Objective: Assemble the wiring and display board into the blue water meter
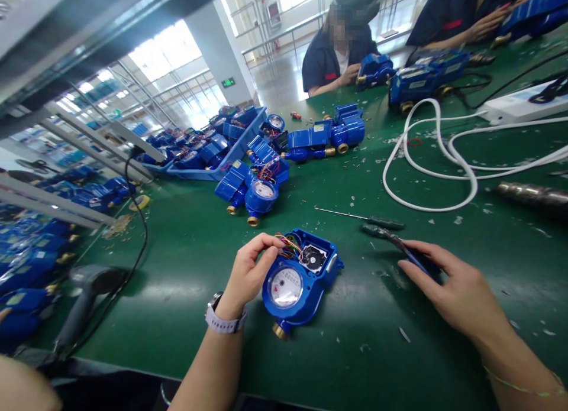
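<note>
An open blue water meter (306, 293) lies on the green table, with a round dial, a brass fitting and an uncovered housing with a black-and-white part inside. My left hand (252, 269) is at its upper left edge, thumb and forefinger closed on a bundle of coloured wires (290, 243). To the right, my right hand (457, 287) is wrapped round the blue handle of what look like pliers (415, 256); its curled fingers are partly hidden. The tool's dark front end points left, just below a thin-shafted screwdriver (384, 223) lying on the table.
More blue meters (261, 195) stand beyond, beside a blue crate (239, 148) full of them. A dark grey corded hand tool (84, 298) lies at left. A white cable (473, 189) loops from a power strip (519, 106). Two co-workers handle meters across the table.
</note>
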`<state>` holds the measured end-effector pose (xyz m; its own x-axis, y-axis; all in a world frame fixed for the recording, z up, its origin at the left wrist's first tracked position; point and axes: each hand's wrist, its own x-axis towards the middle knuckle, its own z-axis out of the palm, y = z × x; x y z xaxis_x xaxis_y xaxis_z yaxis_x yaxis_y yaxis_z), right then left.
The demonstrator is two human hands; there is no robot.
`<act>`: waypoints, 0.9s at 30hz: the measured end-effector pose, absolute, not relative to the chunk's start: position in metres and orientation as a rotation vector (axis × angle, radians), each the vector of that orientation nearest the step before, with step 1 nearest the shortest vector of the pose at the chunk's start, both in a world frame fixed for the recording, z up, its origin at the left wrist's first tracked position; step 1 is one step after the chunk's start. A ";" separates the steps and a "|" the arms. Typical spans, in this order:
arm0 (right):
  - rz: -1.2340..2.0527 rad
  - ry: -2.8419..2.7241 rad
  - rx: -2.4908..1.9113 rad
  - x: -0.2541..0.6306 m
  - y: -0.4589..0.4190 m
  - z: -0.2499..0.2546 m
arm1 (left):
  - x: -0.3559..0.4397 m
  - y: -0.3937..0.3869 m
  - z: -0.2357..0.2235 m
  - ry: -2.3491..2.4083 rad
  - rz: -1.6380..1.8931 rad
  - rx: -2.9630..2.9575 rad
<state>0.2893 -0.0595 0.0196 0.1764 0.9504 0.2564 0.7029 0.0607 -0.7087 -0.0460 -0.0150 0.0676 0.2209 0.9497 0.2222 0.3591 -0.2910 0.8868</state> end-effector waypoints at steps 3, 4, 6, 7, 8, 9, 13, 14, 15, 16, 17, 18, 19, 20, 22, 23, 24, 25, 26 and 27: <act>0.412 -1.592 -1.694 0.290 -0.059 0.019 | -0.051 -0.019 0.060 1.238 1.101 1.779; 0.413 -1.593 -1.694 0.290 -0.059 0.019 | -0.052 -0.020 0.058 1.260 1.113 1.772; 0.408 -1.594 -1.692 0.289 -0.059 0.019 | -0.054 -0.020 0.053 1.316 1.136 1.749; 0.404 -1.590 -1.689 0.289 -0.059 0.019 | -0.055 -0.021 0.051 1.347 1.145 1.732; 0.401 -1.585 -1.684 0.289 -0.059 0.019 | -0.055 -0.021 0.048 1.375 1.154 1.713; 0.399 -1.581 -1.678 0.289 -0.059 0.019 | -0.056 -0.021 0.046 1.399 1.164 1.692; 0.390 -1.574 -1.673 0.290 -0.059 0.017 | -0.056 -0.020 0.041 1.427 1.223 1.583; 0.387 -1.574 -1.673 0.291 -0.059 0.016 | -0.056 -0.020 0.041 1.416 1.232 1.550; 0.388 -1.576 -1.672 0.291 -0.059 0.015 | -0.056 -0.020 0.041 1.400 1.235 1.516; 0.389 -1.579 -1.670 0.292 -0.059 0.015 | -0.055 -0.021 0.041 1.384 1.233 1.486; 0.391 -1.584 -1.668 0.292 -0.059 0.014 | -0.054 -0.021 0.041 1.372 1.228 1.462; 0.393 -1.591 -1.664 0.292 -0.059 0.014 | -0.053 -0.022 0.041 1.363 1.221 1.449; 0.394 -1.599 -1.660 0.293 -0.059 0.013 | -0.052 -0.023 0.042 1.362 1.216 1.449; 0.391 -1.606 -1.656 0.293 -0.059 0.013 | -0.050 -0.025 0.042 1.366 1.210 1.465; 0.373 -1.615 -1.649 0.294 -0.058 0.011 | -0.047 -0.029 0.043 1.387 1.207 1.526; 0.362 -1.619 -1.645 0.295 -0.058 0.009 | -0.045 -0.031 0.043 1.400 1.211 1.564; 0.347 -1.624 -1.641 0.295 -0.057 0.008 | -0.044 -0.034 0.043 1.408 1.221 1.599; 0.329 -1.631 -1.634 0.295 -0.057 0.006 | -0.043 -0.036 0.043 1.410 1.238 1.629; 0.308 -1.643 -1.625 0.295 -0.056 0.005 | -0.042 -0.038 0.043 1.407 1.260 1.652; 0.287 -1.662 -1.611 0.295 -0.055 0.003 | -0.041 -0.040 0.042 1.399 1.287 1.666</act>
